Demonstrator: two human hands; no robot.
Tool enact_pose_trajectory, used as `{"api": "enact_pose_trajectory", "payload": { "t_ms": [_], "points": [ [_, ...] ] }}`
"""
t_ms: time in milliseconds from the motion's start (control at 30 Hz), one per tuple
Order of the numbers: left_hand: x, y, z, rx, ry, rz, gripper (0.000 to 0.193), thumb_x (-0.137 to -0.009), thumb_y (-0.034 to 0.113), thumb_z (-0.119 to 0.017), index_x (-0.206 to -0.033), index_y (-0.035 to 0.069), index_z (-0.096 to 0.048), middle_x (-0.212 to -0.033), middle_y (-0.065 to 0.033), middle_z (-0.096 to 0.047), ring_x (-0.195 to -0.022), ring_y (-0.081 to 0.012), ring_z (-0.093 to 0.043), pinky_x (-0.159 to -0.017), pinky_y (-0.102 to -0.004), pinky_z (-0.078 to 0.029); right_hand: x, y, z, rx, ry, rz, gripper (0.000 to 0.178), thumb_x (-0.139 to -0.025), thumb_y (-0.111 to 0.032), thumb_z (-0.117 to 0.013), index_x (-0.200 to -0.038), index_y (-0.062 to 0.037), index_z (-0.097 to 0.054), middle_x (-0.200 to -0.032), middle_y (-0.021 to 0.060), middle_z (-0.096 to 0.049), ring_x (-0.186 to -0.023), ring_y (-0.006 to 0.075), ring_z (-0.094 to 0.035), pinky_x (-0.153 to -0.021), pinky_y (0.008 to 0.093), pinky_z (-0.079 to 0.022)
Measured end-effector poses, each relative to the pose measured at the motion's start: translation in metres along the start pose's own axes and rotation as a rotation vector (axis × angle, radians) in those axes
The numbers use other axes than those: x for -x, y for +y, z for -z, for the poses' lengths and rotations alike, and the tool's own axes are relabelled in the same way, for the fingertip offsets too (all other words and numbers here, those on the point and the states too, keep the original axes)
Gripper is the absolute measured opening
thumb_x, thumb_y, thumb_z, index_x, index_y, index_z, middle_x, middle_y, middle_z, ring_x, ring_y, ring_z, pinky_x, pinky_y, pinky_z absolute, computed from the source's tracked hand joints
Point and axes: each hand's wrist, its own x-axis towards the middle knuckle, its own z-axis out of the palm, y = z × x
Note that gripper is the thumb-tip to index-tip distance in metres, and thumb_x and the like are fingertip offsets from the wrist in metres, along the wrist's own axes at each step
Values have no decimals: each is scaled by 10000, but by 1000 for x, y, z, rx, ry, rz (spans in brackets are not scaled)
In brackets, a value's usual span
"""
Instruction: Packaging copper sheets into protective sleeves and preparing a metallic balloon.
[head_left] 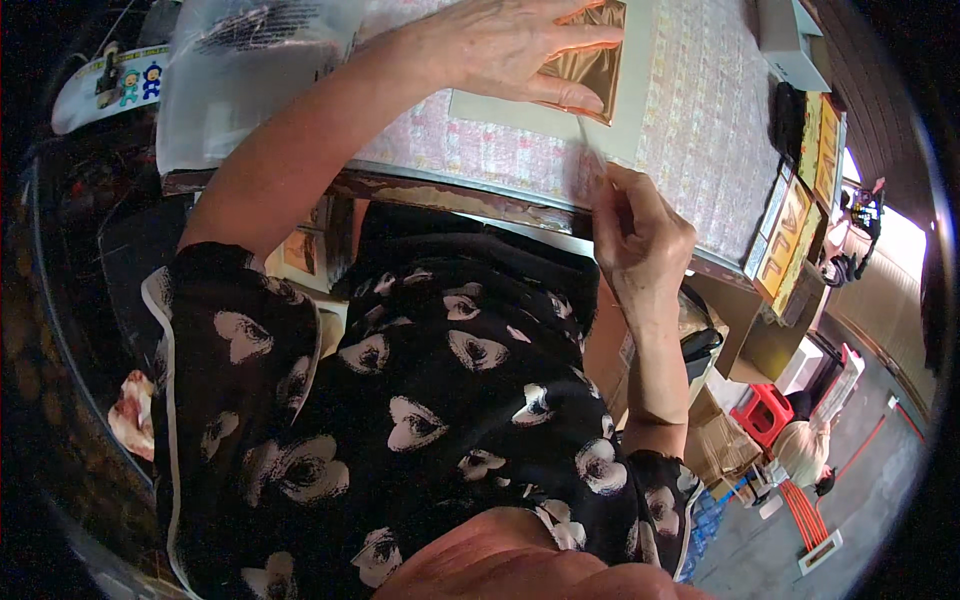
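My left hand (515, 48) lies flat with its fingers spread on a shiny copper-coloured foil sheet (592, 68). The foil rests on a cream card (634, 95) near the top of the view, and the hand covers part of both. Close to the table's near edge, my right hand (645, 225) is closed in a pinch. A thin, pale, blurred thing (588, 155) runs from its fingertips up toward the foil's lower corner. Its kind is too smeared to tell.
The table has a pink-and-white patterned cover (715, 130). On its left lies clear plastic wrapping (225, 90). Yellow boxes (790, 235) stand beyond the right edge, with an open cardboard box (765, 340) below. A red stool (765, 415) is on the floor at right.
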Motion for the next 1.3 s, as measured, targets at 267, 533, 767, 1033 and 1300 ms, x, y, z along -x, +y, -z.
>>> {"api": "enact_pose_trajectory", "payload": {
  "t_ms": [267, 533, 767, 1033, 1300],
  "points": [
    [1, -1, -5, -8, 64, -30, 893, -943, 669, -585, -1505, -12, -452, -1580, -348, -319, -1480, -469, -315, -1208, -556, -269, -1, 11, -2, -106, -56, -98, 140, -934, -23, -721, -1072, -2, -727, -703, 59, -672, -623, 68, -578, -584, 238, -481],
    [1, 2, 0, -6, 31, -18, 878, -935, 643, -616, -1504, -6, -456, -1576, -335, -331, -1477, -459, -323, -1205, -553, -273, 3, 33, 17, -265, -170, -242, 165, -966, -22, -695, -1122, 17, -730, -822, 25, -698, -743, 45, -572, -682, 215, -480],
    [-1, -2, -1, 37, 50, -32, 886, -919, 621, -646, -1522, 7, -436, -1587, -319, -318, -1483, -453, -311, -1207, -552, -267, -27, 72, 82, 675, 1, -311, 253, -952, -274, -734, -1136, -104, -769, -1013, 149, -779, -860, 330, -764, -706, 398, -586],
    [-7, 6, 6, -29, -81, 37, 929, -931, 649, -614, -1537, -20, -394, -1593, -323, -313, -1497, -440, -300, -1217, -542, -259, -88, 62, 2, 297, -123, 318, 428, -980, -323, -687, -1348, -104, -671, -1452, 66, -620, -1403, 253, -521, -1192, 471, -342],
    [-2, 1, -4, -26, -23, 60, 1068, -923, 703, -583, -1537, -123, -299, -1626, -320, -268, -1524, -429, -267, -1246, -532, -229, -102, 66, 4, 292, -231, 383, 514, -939, -391, -725, -1382, -136, -666, -1454, 30, -625, -1465, 243, -455, -1252, 479, -251]
  ]
}}
